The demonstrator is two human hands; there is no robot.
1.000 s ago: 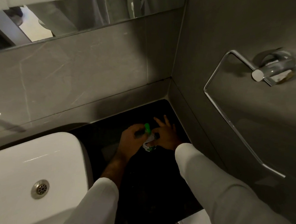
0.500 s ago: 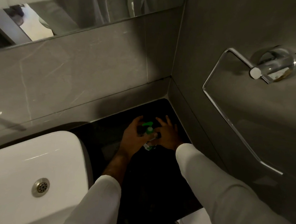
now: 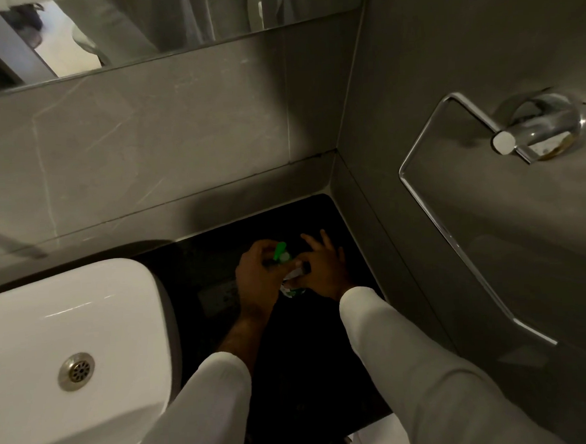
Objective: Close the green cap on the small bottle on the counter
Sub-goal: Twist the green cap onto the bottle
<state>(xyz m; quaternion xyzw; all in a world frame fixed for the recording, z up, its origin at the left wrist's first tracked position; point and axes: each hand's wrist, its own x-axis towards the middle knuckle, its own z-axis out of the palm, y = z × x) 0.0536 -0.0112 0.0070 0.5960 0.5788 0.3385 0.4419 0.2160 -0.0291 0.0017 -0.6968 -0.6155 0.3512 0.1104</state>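
Note:
A small bottle point(image 3: 293, 287) with a white and green label stands on the black counter point(image 3: 313, 351) near the corner of the walls. Its green cap point(image 3: 280, 250) sticks up, tilted, above a pale opening. My left hand point(image 3: 257, 279) curls around the cap from the left, fingers pinched on it. My right hand point(image 3: 322, 271) grips the bottle's body from the right, with three fingers spread upward. Most of the bottle is hidden between the two hands.
A white basin point(image 3: 69, 338) with a metal drain point(image 3: 76, 371) fills the left. Grey tiled walls meet right behind the bottle. A chrome towel ring point(image 3: 456, 218) hangs on the right wall. A mirror point(image 3: 156, 21) runs along the top.
The green cap was laid flatter under my left fingers half a second ago; now it stands up tilted again. Both hands stay at the bottle.

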